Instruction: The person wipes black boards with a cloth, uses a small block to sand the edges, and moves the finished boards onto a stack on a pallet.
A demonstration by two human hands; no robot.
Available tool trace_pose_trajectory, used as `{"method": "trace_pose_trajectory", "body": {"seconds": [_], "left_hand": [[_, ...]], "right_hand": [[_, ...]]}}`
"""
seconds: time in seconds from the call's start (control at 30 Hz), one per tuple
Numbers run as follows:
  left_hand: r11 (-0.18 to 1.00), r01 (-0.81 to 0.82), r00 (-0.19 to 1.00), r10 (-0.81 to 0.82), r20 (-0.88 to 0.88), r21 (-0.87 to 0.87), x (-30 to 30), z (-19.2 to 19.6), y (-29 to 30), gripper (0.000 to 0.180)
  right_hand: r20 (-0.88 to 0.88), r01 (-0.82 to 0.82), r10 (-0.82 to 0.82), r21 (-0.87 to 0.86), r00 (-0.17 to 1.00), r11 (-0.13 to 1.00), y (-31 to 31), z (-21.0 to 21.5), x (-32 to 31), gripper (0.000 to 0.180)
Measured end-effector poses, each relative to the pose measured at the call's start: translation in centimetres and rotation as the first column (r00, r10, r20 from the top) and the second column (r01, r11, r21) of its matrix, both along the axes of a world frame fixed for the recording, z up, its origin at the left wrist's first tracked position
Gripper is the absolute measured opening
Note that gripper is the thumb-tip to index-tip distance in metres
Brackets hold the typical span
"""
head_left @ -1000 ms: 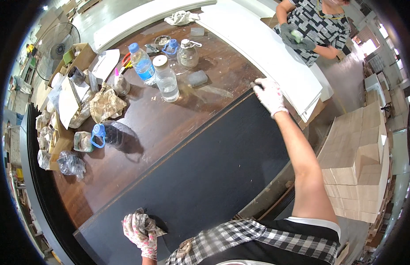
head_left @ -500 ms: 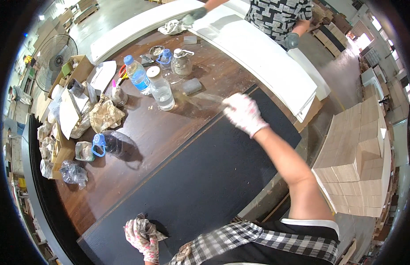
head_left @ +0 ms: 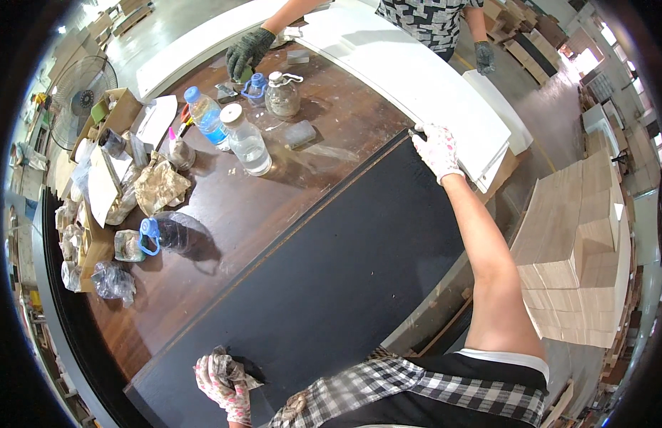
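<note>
A long black panel (head_left: 324, 257) lies aslant along the near side of the brown table. Over its near left end, my left hand (head_left: 215, 385), in a white glove with pink spots, is closed round a crumpled grey-brown rag (head_left: 231, 369). My right hand (head_left: 439, 153), gloved alike, is at the panel's far right corner with its fingers bent. Something small and dark shows at those fingertips, too small to make out. Nearest to it on the far side are stacked white panels (head_left: 409, 78).
Beyond the black panel the brown table (head_left: 267, 207) holds a clear jar (head_left: 247, 146), a blue-capped bottle (head_left: 206, 121), a dark bottle with blue handle (head_left: 177, 235) and a grey block (head_left: 300, 134). Across the table, a co-worker's dark-gloved hand (head_left: 250, 53) reaches among small items. Cardboard stacks (head_left: 566, 250) stand right.
My right hand has moved right to the panel's far corner. My left hand stays with the rag. The co-worker's gloved hand has come left, down to the small items on the table.
</note>
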State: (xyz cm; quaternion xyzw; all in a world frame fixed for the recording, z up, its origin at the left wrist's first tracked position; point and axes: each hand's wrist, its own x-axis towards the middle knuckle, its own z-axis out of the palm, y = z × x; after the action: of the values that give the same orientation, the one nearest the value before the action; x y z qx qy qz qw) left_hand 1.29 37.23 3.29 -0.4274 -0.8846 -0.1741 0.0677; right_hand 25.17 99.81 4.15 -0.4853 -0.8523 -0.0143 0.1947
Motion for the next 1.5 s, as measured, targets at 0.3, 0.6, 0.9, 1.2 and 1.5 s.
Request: {"method": "trace_pose_trajectory", "body": {"seconds": [0.3,0.6,0.9,1.2,1.5], "left_hand": [[1.0,-0.025,0.999,0.025,0.029,-0.015,0.2,-0.3,-0.1,0.047],[0.997,0.071,0.997,-0.071,0.002,0.007,-0.7,-1.7,-1.2,0.065],[0.997,-0.021,0.977,0.005,0.213,0.071,-0.6,0.2,-0.4,0.061],[0.941,0.333,0.882,-0.333,0.334,0.059,-2.9,1.6,-2.3,0.078],[0.992,0.11,0.933,-0.079,0.35,-0.068,-10.3,0.4,-19.5,0.083]], "right_hand": [[-0.063,-0.442,0.438,-0.082,0.897,0.893,-14.9,0.8,-8.7,0.017],[-0.035,-0.143,0.142,-0.032,0.989,0.989,-7.8,0.8,-5.0,0.023],[-0.087,-0.285,0.276,-0.114,0.957,0.952,-20.2,1.0,-10.6,0.023],[-0.121,-0.432,0.418,-0.144,0.9,0.89,-36.5,0.8,-19.1,0.023],[-0.109,-0.621,0.617,-0.269,0.779,0.736,-57.5,1.0,-31.6,0.023]]}}
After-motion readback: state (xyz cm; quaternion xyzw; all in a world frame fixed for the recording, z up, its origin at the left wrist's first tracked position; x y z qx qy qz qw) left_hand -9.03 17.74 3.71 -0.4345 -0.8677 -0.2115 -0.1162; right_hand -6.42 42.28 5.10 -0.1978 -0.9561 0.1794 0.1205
